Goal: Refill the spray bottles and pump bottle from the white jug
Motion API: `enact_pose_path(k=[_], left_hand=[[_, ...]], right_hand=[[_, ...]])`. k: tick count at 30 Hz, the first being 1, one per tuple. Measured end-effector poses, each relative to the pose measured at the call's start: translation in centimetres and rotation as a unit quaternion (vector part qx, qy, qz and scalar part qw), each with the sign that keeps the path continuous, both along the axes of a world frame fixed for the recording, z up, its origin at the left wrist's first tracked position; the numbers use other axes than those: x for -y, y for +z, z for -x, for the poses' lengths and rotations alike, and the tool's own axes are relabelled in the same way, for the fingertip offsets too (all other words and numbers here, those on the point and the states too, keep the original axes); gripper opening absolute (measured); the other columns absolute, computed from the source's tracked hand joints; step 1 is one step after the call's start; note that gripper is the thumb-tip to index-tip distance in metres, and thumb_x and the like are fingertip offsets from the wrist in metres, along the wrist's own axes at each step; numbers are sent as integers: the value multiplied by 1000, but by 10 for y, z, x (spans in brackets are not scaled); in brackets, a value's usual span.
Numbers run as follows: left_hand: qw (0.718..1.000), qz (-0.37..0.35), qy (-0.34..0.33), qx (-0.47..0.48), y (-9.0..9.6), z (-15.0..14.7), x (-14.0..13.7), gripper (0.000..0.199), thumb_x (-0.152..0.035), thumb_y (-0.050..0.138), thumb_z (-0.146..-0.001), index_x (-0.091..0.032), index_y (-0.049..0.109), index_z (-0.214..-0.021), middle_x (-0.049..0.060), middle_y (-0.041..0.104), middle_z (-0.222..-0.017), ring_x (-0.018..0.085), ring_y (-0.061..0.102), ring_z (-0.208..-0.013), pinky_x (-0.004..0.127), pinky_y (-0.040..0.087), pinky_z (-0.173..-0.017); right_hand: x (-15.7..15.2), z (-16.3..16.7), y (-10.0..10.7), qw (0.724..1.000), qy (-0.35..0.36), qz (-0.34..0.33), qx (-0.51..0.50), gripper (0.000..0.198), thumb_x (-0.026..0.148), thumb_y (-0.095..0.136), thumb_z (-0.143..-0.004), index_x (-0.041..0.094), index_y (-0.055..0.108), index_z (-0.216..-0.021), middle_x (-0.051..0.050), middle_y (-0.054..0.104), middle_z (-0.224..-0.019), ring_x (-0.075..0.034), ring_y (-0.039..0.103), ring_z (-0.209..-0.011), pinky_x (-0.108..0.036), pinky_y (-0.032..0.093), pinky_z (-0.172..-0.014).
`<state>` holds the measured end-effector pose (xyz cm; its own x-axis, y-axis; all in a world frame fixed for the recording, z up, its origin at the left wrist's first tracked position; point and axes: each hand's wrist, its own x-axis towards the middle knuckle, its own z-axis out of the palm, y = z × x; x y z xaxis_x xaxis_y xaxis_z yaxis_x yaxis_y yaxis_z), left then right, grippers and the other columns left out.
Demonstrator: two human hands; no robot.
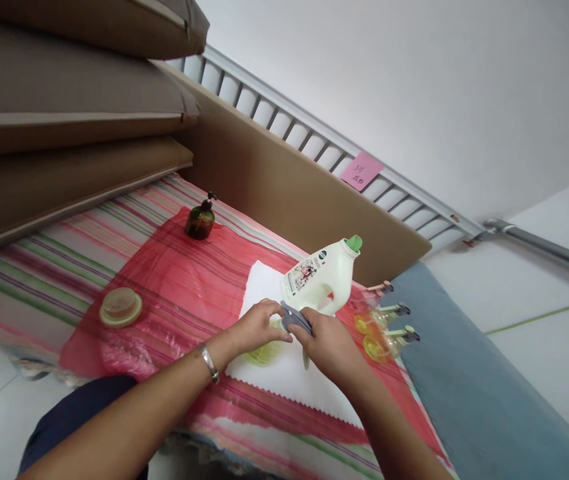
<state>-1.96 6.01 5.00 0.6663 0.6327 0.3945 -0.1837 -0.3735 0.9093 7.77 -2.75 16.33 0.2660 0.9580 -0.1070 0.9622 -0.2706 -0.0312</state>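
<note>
Clamped in my right hand (332, 342), a gray nozzle-like piece (298, 319) ends at my curled left hand (256, 325), whose hold I cannot tell, over a yellow-tinted container (263, 353), a white jug (342, 270) just beyond, spray bottles (377, 348) rightward.

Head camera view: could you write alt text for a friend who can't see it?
A person's right hand grips a grey part beside their left hand, over a white cloth on red sheeting. A white jug, a dark pump bottle and spray bottles are nearby.
</note>
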Motion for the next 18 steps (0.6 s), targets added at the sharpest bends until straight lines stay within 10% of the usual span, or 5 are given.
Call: enact_pose_path(k=[9, 14, 18], left_hand=[[1000, -12, 23, -12, -3, 5, 0, 27, -32, 67, -72, -18, 61, -94, 6, 63, -97, 21, 54, -96, 32, 39, -87], [1000, 17, 7, 2, -5, 4, 0, 27, -31, 63, -75, -18, 61, -99, 6, 63, -103, 20, 55, -99, 32, 40, -90], [1000, 18, -10, 4, -5, 6, 0, 29, -32, 57, -79, -20, 61, -105, 6, 64, -108, 21, 55, -104, 34, 39, -95]], right_hand=[[8, -25, 28, 986, 35, -49, -155, 41, 42, 43, -85, 22, 48, -120, -3, 65, -86, -16, 61, -65, -29, 46, -63], [8, -40, 29, 975, 208, -75, 34, 58, 5, 42, -78, 36, 44, -127, -6, 35, -142, -19, 58, -99, -33, 47, -79], [-1, -34, 21, 949, 310, -17, 52, 60, -1, 44, -72, 31, 50, -123, -7, 37, -142, -20, 49, -116, -33, 41, -92]])
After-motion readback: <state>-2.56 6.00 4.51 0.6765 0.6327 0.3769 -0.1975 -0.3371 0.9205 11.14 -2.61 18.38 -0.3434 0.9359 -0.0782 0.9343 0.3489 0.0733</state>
